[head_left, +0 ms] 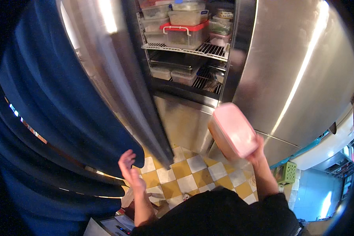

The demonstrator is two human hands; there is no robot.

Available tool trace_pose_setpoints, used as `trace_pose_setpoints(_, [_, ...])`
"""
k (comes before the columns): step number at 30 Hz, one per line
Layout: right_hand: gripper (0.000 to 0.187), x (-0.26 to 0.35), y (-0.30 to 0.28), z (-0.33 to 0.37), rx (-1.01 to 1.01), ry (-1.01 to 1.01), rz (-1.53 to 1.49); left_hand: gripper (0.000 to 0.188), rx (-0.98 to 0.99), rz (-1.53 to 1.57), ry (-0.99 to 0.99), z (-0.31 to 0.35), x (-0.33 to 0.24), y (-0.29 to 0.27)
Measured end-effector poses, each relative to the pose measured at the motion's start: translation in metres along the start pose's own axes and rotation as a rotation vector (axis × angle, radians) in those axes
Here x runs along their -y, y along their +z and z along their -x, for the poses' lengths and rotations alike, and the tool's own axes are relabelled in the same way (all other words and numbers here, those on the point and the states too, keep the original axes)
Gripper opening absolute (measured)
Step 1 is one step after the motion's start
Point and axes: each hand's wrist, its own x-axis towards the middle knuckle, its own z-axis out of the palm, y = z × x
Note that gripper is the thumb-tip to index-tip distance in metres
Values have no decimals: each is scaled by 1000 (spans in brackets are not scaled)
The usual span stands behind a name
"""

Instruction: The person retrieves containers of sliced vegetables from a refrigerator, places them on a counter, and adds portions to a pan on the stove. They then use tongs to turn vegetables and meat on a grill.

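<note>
My right hand grips the near end of a food container with a pink lid, held in the air before the steel fridge front. Its sides look brownish, but what it holds cannot be made out. My left hand is raised with its fingers apart and nothing in it, close to the dark blue curtain. Ahead, the fridge stands with its left door swung out. Inside, a clear box with a red lid sits among other containers on a wire shelf.
Lower in the fridge, more clear containers rest on a second rack. A closed steel door fills the right side. The floor has yellow and white checked tiles. A green plastic crate stands at the right.
</note>
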Motion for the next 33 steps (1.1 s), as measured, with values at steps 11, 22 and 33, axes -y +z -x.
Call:
trace_pose_setpoints(11, [67, 158, 148, -330, -215, -563, 256, 39, -683, -273, 61, -69, 104, -132])
trace_pose_setpoints(22, [63, 243, 111, -468, -693, -478, 496, 50, -1118, -397, 497, -115, 52, -97])
trace_pose_setpoints(33, [49, 273, 138, -469, -1316, -258, 2112, 61, 726, 1053, 437, -282, 7, 80])
